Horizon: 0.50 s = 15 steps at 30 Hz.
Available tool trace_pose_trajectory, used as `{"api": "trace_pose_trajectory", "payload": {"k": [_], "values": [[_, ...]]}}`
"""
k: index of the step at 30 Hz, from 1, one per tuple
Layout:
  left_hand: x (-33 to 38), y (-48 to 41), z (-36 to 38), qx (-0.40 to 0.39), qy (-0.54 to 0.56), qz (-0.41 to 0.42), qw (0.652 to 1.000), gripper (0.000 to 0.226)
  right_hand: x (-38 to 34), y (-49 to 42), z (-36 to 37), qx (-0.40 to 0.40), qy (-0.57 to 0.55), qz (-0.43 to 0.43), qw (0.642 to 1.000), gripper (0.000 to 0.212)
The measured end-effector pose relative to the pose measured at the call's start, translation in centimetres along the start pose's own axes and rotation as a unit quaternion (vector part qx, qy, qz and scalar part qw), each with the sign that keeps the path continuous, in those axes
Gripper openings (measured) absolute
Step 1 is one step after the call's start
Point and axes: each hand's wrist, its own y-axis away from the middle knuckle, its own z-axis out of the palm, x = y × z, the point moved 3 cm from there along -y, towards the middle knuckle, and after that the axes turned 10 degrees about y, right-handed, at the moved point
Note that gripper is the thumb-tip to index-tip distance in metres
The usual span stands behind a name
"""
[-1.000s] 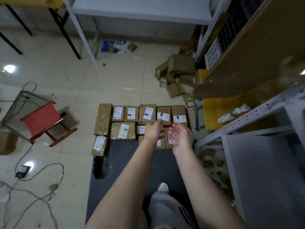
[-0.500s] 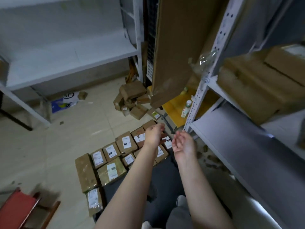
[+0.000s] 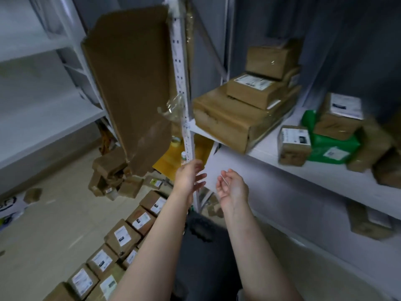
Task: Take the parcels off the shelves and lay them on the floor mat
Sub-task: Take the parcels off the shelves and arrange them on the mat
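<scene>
Parcels (image 3: 256, 98) crowd the white shelf (image 3: 271, 170) that the person is facing. At its left end, hard against the perforated upright (image 3: 181, 83), a wide flat carton (image 3: 219, 124) lies along the front edge. A labelled box (image 3: 251, 88) sits on it, and another brown box (image 3: 269, 59) on top of that. Further right, close to the front edge, stands a small carton (image 3: 294, 146) with a white label. It touches a green package (image 3: 332, 148) that carries one more labelled parcel (image 3: 340, 118). The brown boxes toward the right end are too blurred to tell apart. One lone parcel (image 3: 368, 222) lies on the shelf below.

Both hands are empty. The left hand (image 3: 189, 177) is up in front of the upright, fingers straight and loosely spread. The right hand (image 3: 233, 187) is beside it but apart, palm turned up and inward, fingers relaxed and slightly bent. Neither touches a parcel.

Down on the floor, rows of labelled boxes (image 3: 122, 236) lie side by side at the edge of the dark floor mat (image 3: 208, 268). A tall cardboard sheet (image 3: 130, 88) stands just left of the upright, and a heap of brown boxes (image 3: 112, 177) sits on the tiles at its foot.
</scene>
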Motion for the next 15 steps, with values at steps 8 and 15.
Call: {"api": "trace_pose_trajectory", "payload": {"k": [8, 15], "values": [[-0.6, 0.6, 12.4, -0.096, -0.038, -0.005, 0.995, 0.029, -9.8, -1.5, -5.8, 0.044, -0.072, -0.076, 0.994, 0.008], [-1.4, -0.5, 18.2, -0.104, -0.065, -0.001, 0.993, 0.024, -15.8, -3.5, -7.8, 0.084, -0.096, -0.109, 0.986, 0.024]]}}
